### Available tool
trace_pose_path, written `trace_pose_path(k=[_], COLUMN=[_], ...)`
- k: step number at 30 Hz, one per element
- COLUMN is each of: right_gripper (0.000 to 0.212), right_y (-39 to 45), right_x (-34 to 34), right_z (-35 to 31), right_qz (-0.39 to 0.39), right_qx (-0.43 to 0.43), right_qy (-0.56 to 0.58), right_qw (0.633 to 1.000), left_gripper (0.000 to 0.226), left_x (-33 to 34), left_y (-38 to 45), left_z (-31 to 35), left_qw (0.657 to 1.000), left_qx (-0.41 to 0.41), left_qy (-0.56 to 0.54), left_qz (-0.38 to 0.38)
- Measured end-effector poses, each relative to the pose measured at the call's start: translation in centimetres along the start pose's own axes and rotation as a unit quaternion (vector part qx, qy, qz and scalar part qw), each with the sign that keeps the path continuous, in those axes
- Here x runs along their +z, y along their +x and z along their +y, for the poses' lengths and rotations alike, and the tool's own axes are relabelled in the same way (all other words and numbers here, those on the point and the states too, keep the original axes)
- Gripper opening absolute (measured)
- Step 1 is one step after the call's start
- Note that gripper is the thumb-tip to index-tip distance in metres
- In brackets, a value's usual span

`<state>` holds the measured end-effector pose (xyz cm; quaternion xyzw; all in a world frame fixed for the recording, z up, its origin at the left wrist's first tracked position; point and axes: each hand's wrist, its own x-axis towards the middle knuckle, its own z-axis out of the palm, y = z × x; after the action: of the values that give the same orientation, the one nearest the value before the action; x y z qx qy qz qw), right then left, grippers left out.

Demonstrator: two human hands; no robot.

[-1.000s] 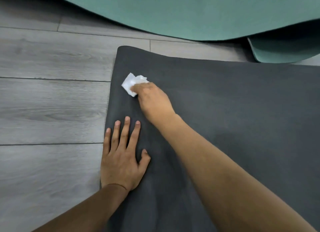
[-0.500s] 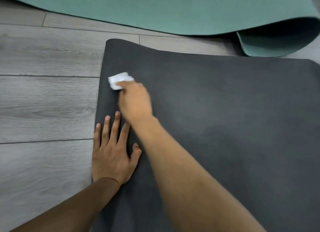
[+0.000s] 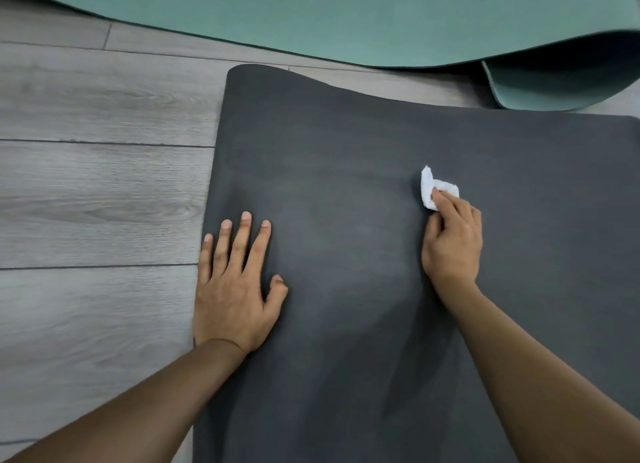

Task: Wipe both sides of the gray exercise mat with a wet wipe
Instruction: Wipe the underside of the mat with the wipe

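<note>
Left hand (image 3: 235, 289) flat, fingers spread, pinned gray mat (image 3: 346, 151) near its left edge on floor (image 3: 97, 199); right hand (image 3: 452, 241) pinched wet wipe (image 3: 437, 189) mid-mat. Best kept: overlapping strokes, steady pressure, mat held down.

Your right hand (image 3: 452, 241) has swept across the gray mat (image 3: 346, 151), carrying the wet wipe (image 3: 433, 187) from beside the mat's left edge out to the right of its middle. A second ago that hand reached just above your left hand (image 3: 237, 282), the forearm crossing over its fingers half a second ago; now the two hands sit well apart, with bare mat between them.
</note>
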<state>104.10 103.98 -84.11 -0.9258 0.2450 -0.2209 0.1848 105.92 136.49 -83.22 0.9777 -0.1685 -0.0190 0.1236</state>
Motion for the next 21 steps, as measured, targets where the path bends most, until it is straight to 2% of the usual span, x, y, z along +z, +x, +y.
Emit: trace_pose_path(k=[4, 6, 8, 10, 12, 17, 19, 21], right_gripper=[0.036, 0.034, 0.033, 0.033, 0.036, 0.04, 0.038, 0.038], right_y=[0.4, 0.3, 0.5, 0.5, 0.4, 0.4, 0.8, 1.5], right_x=[-0.1, -0.1, -0.3, -0.2, -0.1, -0.1, -0.4, -0.4], right_z=[-0.1, 0.2, 0.0, 0.0, 0.1, 0.0, -1.2, -3.9], right_qz=[0.011, 0.014, 0.02, 0.011, 0.007, -0.016, -0.038, -0.032], right_qx=[-0.032, -0.035, -0.046, -0.047, -0.048, -0.033, 0.001, 0.073], right_qy=[-0.002, -0.009, -0.006, -0.004, -0.011, -0.016, -0.048, -0.058], right_qw=[0.999, 0.999, 0.999, 0.999, 0.999, 0.999, 0.998, 0.995], left_gripper=[0.061, 0.045, 0.041, 0.046, 0.059, 0.073, 0.075, 0.076], left_x=[-2.0, -3.2, -3.7, -3.1, -2.2, -0.5, -0.2, -0.2], left_y=[-0.3, -0.8, -2.6, -5.8, -8.4, -9.0, -9.0, -9.2], left_z=[-0.3, 0.4, 1.0, 0.4, -0.3, -0.2, -0.2, -0.4], left_qw=[0.992, 0.998, 0.996, 0.997, 0.999, 1.0, 0.999, 0.999], left_qx=[-0.006, 0.023, 0.054, 0.053, 0.03, 0.007, 0.004, 0.001], left_qy=[-0.119, -0.037, 0.056, 0.055, 0.007, 0.0, 0.014, 0.015], left_qz=[0.037, 0.04, 0.038, 0.026, 0.006, -0.022, -0.041, -0.04])
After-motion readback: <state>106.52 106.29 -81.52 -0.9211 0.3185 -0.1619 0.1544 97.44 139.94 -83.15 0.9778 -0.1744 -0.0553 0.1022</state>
